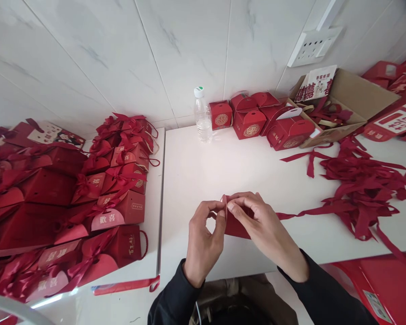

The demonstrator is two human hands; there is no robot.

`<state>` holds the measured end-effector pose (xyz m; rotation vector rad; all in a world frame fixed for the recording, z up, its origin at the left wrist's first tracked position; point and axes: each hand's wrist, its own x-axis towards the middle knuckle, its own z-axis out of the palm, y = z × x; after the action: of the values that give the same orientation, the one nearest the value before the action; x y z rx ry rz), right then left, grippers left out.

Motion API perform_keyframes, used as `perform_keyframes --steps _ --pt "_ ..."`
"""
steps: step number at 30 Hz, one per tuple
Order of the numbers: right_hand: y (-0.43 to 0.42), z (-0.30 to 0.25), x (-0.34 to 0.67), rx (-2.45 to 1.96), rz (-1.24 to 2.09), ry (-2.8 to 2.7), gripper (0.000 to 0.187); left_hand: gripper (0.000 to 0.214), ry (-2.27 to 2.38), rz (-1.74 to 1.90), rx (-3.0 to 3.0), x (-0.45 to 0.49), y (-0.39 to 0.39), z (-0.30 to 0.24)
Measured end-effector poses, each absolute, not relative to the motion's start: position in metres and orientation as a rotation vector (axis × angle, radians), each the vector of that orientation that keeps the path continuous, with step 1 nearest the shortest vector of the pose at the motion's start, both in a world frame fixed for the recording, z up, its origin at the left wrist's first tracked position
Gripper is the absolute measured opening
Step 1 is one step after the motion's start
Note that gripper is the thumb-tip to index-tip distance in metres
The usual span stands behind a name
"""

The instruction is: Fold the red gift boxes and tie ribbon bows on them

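A red paper gift box is between my two hands near the table's front edge, partly hidden by my fingers. My left hand pinches its upright flap from the left, thumb and forefinger closed. From the right, my right hand grips the top of the same box, thumb against the flap and fingers over the far side. A dark red ribbon runs from behind my right hand to a tangled ribbon pile. Whether its near end passes through the box is hidden.
Finished-looking red boxes with bows crowd the left table. Along the wall stand a water bottle, several red boxes and an open cardboard carton. A red plastic bin is at lower right.
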<state>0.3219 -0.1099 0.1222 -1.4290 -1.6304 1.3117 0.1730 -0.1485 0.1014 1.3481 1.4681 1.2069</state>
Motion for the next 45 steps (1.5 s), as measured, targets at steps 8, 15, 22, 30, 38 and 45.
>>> perform_keyframes --steps 8,15,22,30,38,45 --pt "-0.111 0.117 0.317 -1.411 1.176 -1.713 0.03 0.018 1.485 1.254 1.247 0.176 -0.154 0.101" --pt "-0.113 0.118 0.333 -1.443 1.097 -1.855 0.029 0.023 1.516 1.262 1.141 0.171 -0.155 0.096" --pt "-0.107 0.124 0.344 -1.358 1.11 -1.988 0.029 0.024 1.532 1.278 1.135 0.172 -0.155 0.096" --pt "-0.103 0.117 0.326 -1.315 1.11 -1.947 0.027 0.021 1.484 1.275 1.123 0.174 -0.155 0.098" --pt "-0.1 0.117 0.324 -1.339 1.1 -1.924 0.025 0.021 1.466 1.256 1.102 0.174 -0.157 0.099" --pt "-0.1 0.12 0.322 -1.371 1.133 -1.907 0.025 0.021 1.461 1.259 1.106 0.174 -0.158 0.098"
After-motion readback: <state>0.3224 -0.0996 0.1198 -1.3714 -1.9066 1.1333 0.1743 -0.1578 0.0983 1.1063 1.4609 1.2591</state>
